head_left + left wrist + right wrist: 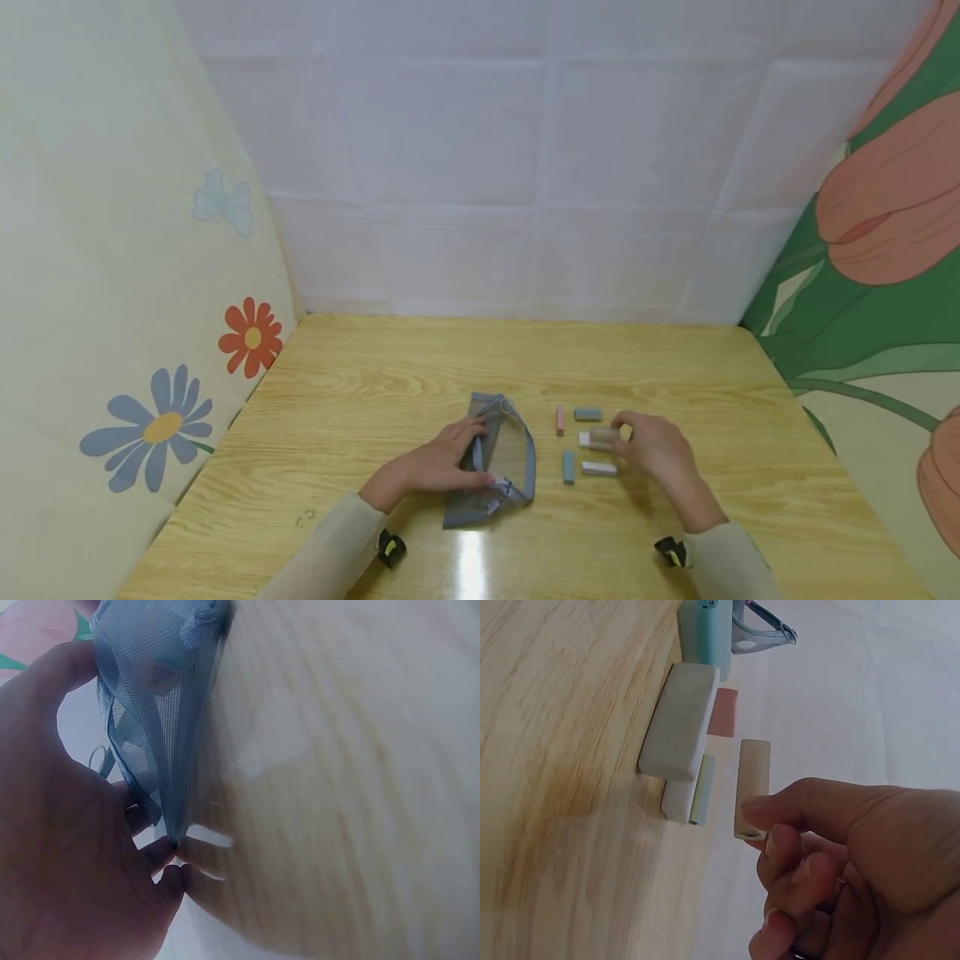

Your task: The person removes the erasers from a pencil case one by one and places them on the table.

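Note:
A grey-blue mesh pouch [495,454] lies on the wooden table [360,392] with its mouth lifted. My left hand [476,457] grips its edge; in the left wrist view the mesh pouch [161,697] is pinched at my fingertips [166,853]. My right hand [621,435] pinches a beige block [602,434] by one end, just right of the pouch. The right wrist view shows this beige block [752,787] clear of the table, held between thumb and fingertips [780,840]. Under and beside it lie small blocks.
Loose blocks lie right of the pouch: pink [559,421], blue-grey [588,413], teal [568,467], and two white ones [598,468] [583,439]. Patterned cloth walls close in the left, back and right sides of the table.

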Demonstrator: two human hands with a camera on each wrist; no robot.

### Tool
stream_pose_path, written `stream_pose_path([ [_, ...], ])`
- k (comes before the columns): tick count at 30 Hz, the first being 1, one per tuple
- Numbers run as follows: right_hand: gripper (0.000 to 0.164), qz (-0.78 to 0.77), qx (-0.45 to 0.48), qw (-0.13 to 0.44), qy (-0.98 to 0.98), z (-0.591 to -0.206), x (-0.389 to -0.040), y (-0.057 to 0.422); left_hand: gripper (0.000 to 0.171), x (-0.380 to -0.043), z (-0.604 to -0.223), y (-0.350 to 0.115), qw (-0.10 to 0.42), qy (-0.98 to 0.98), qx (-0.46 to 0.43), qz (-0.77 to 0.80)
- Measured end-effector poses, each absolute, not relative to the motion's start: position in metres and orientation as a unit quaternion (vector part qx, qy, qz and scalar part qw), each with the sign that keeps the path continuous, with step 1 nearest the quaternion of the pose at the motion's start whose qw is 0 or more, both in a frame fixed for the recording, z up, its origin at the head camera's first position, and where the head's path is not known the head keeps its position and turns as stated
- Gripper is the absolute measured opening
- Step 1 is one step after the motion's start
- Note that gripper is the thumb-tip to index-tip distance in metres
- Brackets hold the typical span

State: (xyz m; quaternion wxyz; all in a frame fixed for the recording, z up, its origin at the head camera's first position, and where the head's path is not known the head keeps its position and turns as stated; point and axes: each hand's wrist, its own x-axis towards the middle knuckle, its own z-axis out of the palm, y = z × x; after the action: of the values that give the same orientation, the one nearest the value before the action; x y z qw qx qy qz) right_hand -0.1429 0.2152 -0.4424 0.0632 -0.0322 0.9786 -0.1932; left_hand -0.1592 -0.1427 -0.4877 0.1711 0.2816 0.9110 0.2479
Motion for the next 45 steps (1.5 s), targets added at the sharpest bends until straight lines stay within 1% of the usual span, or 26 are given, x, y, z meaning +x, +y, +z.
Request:
stream_pose_path([
  [4, 0.031, -0.194, -0.027, 0.072, 0.978, -0.442, -0.146, 0.22, 0.092, -0.159, -0.488, -0.143, 0.169, 0.911, 0.28, 0.251],
  [11, 0.03, -0.198, -0.021, 0.075, 0.977, -0.442, -0.148, 0.225, 0.095, -0.163, -0.501, -0.145, 0.167, 0.912, 0.277, 0.254],
  [25, 0.029, -0.21, -0.013, 0.08, 0.974, -0.444, -0.155, 0.235, 0.094, -0.157, -0.487, -0.143, 0.168, 0.909, 0.288, 0.251],
  [31, 0.029, -0.212, -0.019, 0.077, 0.974, -0.446, -0.16, 0.242, 0.097, -0.157, -0.487, -0.143, 0.166, 0.908, 0.289, 0.253],
  [35, 0.03, -0.218, -0.017, 0.078, 0.973, -0.45, -0.164, 0.247, 0.096, -0.157, -0.488, -0.143, 0.161, 0.907, 0.293, 0.258],
  [45, 0.032, -0.241, -0.004, 0.08, 0.967, -0.457, -0.173, 0.254, 0.094, -0.16, -0.493, -0.144, 0.171, 0.909, 0.282, 0.255],
])
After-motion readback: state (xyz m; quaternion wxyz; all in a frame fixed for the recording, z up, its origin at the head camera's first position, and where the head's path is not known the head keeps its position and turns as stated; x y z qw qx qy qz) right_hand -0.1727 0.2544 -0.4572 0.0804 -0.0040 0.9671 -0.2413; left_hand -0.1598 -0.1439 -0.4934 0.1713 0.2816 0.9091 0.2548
